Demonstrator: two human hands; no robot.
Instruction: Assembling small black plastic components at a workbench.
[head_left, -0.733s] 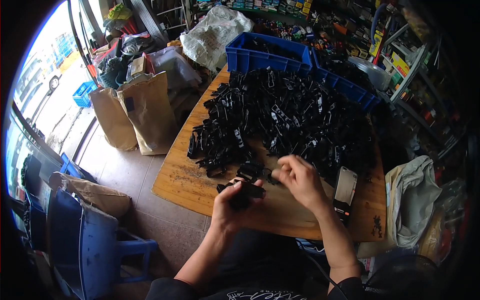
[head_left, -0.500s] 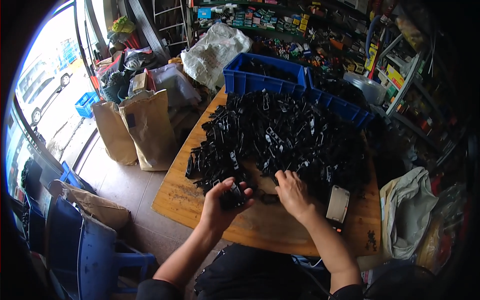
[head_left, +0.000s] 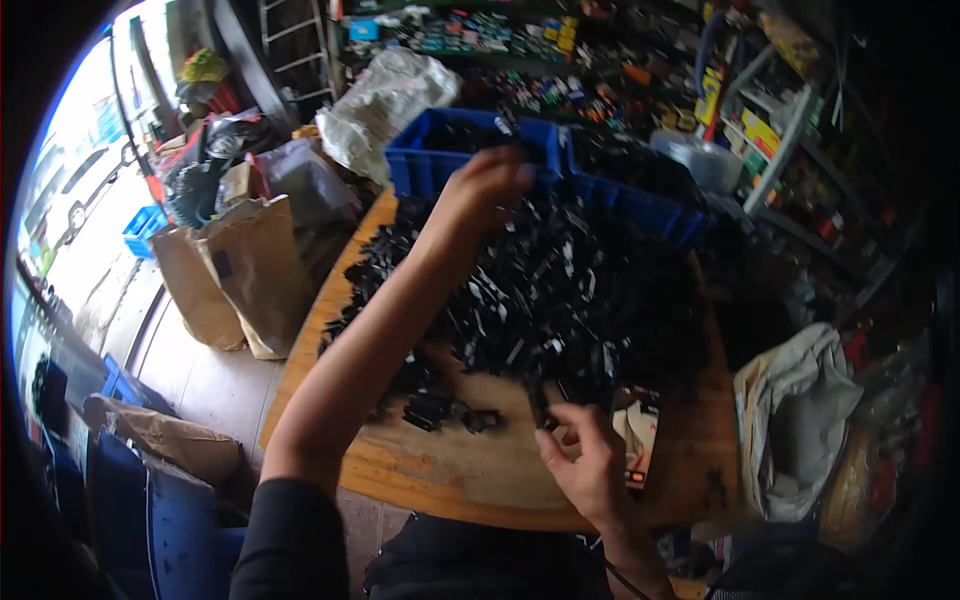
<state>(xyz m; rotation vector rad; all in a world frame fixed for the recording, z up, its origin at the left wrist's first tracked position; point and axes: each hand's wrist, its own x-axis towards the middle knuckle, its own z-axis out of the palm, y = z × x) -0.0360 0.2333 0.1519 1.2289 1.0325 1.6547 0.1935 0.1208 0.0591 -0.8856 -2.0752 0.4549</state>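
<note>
We see two hands at one wooden counter (head_left: 420,480). Left hand (head_left: 485,180) is stretched far forward, over the near rim of the left blue crate (head_left: 415,165); its fingers are curled loosely together, and we cannot tell whether anything is between them. Right hand (head_left: 590,465) sits low at the near edge of the counter, fingers bent and closing on a small black part (head_left: 540,415) at the foot of the pile; the grip itself is partly hidden by the fingers.

Counts:
- Blue crates: two, side by side at the far edge of the counter; the second blue crate (head_left: 640,205) lies to the right of the first. Both hold dark contents, blurred.
- Pile of black parts (head_left: 560,290): one heap, covering most of the counter; the pieces are too many and too blurred to count.
- Loose black pieces (head_left: 445,410): a small cluster apart from the heap, near the front left; we make out roughly three or four.
- Brown paper bags (head_left: 245,270): two, standing on the floor just left of the counter.
- White sack (head_left: 385,105): one, behind the left crate.
- Grey cloth bag (head_left: 800,420): one, beside the counter's right edge.
- Blue chair (head_left: 130,500): one, lower left.
</note>
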